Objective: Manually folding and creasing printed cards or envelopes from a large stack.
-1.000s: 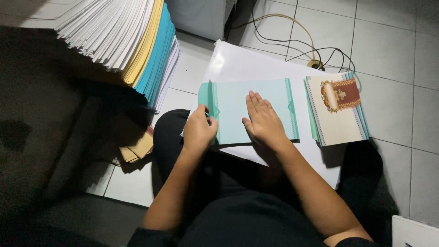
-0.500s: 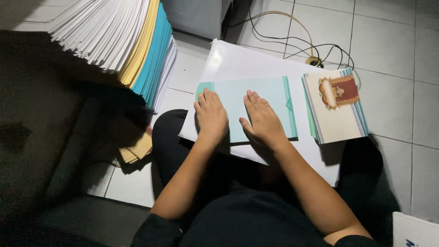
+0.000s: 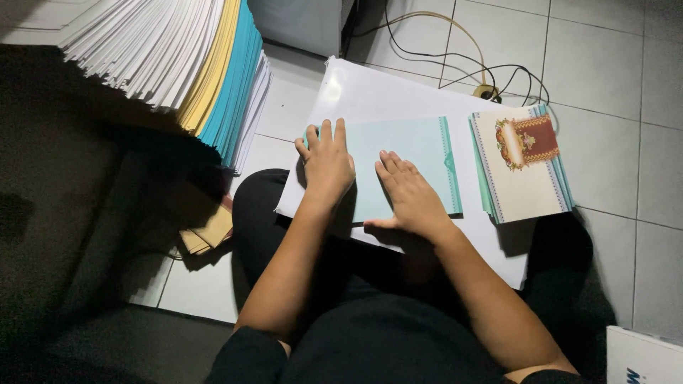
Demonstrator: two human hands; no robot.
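We press our left hand (image 3: 329, 165) and right hand (image 3: 411, 199), both flat and open, on the pale green card (image 3: 420, 153), seemingly to flatten it on the white board (image 3: 377, 92)

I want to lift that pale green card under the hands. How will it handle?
The pale green card looks thin and flat, so probably light and bendy. It lies on a glossy white sheet, so it may slide. Both the left hand and the right hand press it flat.

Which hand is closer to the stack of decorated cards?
Right. The right hand lies flat on the pale green sheet, just left of the decorated cards; the left hand rests farther off.
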